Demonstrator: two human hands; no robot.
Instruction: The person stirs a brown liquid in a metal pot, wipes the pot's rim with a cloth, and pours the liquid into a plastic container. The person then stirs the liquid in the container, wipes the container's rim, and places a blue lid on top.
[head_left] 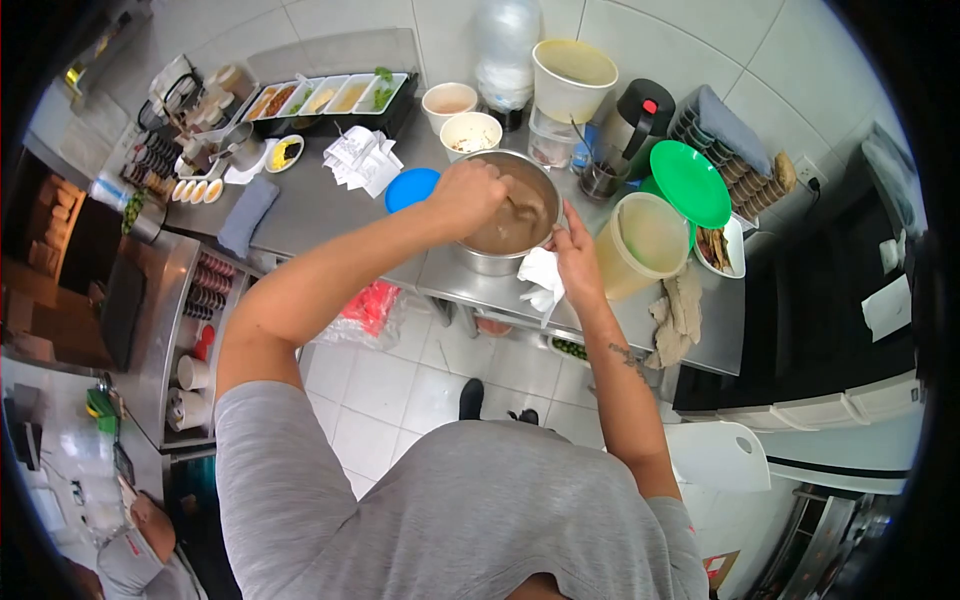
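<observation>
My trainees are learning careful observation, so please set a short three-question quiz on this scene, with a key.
1. Which hand, left or right, touches the rim of the metal pot?
2. What colour is the flat disc beside the pot, on the picture's left? A) red B) blue C) white
3. True or false: the pot holds a brown mixture.

Key:
1. The right hand.
2. B.
3. True.

Head-worn view (wide, round-edged), from above, facing forward and down
</observation>
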